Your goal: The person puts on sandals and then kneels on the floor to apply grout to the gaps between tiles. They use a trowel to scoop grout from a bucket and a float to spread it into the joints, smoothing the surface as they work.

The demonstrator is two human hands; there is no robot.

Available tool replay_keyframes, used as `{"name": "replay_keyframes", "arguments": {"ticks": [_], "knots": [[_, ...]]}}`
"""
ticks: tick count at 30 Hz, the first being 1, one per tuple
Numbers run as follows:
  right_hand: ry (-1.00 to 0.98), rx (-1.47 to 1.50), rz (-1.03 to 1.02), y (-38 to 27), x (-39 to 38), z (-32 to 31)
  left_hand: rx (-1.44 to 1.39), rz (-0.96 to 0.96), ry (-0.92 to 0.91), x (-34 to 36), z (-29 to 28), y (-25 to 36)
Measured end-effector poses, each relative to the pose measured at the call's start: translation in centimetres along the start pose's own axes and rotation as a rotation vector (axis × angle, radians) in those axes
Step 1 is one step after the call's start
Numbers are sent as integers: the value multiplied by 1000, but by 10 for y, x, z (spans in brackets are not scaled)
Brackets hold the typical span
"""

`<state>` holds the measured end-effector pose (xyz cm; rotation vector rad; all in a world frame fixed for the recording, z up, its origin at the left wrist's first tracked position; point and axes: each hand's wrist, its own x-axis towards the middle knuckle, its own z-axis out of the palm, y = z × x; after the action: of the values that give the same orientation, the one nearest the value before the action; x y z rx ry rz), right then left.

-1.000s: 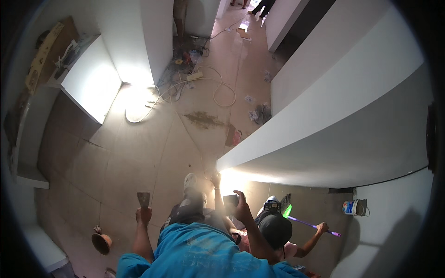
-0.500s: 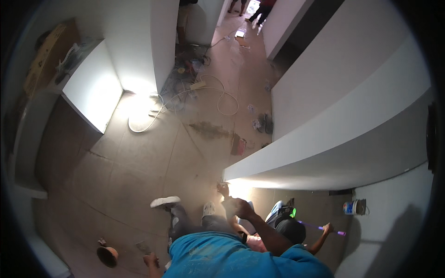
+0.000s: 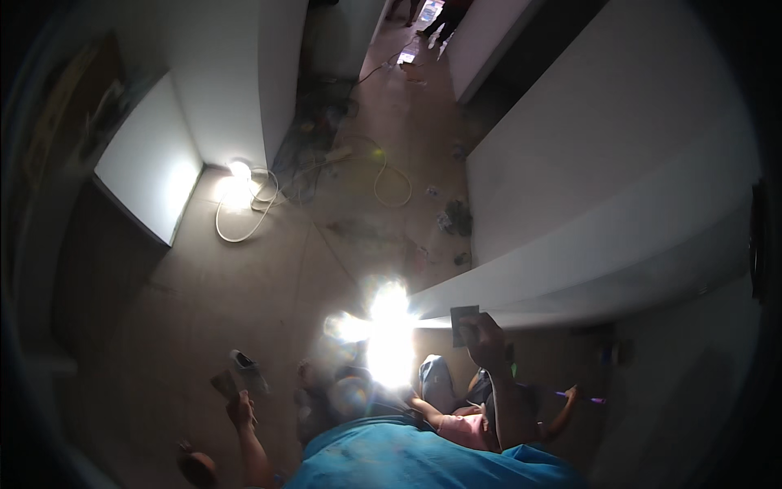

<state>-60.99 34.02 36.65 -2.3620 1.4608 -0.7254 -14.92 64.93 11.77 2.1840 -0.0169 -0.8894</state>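
My left hand (image 3: 241, 410), at the lower left, is closed round a flat-bladed scraper (image 3: 225, 384) whose grey blade points up and left. On the right, my right hand (image 3: 486, 337) is raised beside the low curved wall (image 3: 562, 281) and grips a dark rectangular scraper (image 3: 463, 324). Whether its blade touches the wall, I cannot tell. An intensely bright lamp (image 3: 391, 334) glares by the wall's near end, left of my right hand, and hides what lies around it. A co-worker in a pink top (image 3: 464, 430) crouches beneath my right arm, an arm reaching towards the lamp.
The co-worker's other hand (image 3: 573, 394) holds a purple stick (image 3: 597, 400). A brown bowl (image 3: 197, 467) stands at the lower left. A second lamp (image 3: 239, 169) and a looped white cable (image 3: 244, 238) lie by the white panel (image 3: 151, 159). Debris (image 3: 454, 218) lies along the right wall.
My right hand has moved right, away from the wall's near end, and shows its scraper. My left hand has risen with its scraper. The lamp now glares towards me, and the surroundings look darker.
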Motion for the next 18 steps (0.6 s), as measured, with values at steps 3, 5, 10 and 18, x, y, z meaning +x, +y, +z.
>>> {"name": "replay_keyframes", "arguments": {"ticks": [3,5,10,18], "knots": [[-79,-66,-117,25,18,-8,141,12,-174,10,-3,-83],[-142,-107,-85,57,-13,-8,237,-2,-169,-15,17,-73],[-115,-158,-181,78,19,0,322,-211,103,-123,-5,-65],[-223,-133,-249,128,14,36,288,-454,248,-235,-14,-141]]}}
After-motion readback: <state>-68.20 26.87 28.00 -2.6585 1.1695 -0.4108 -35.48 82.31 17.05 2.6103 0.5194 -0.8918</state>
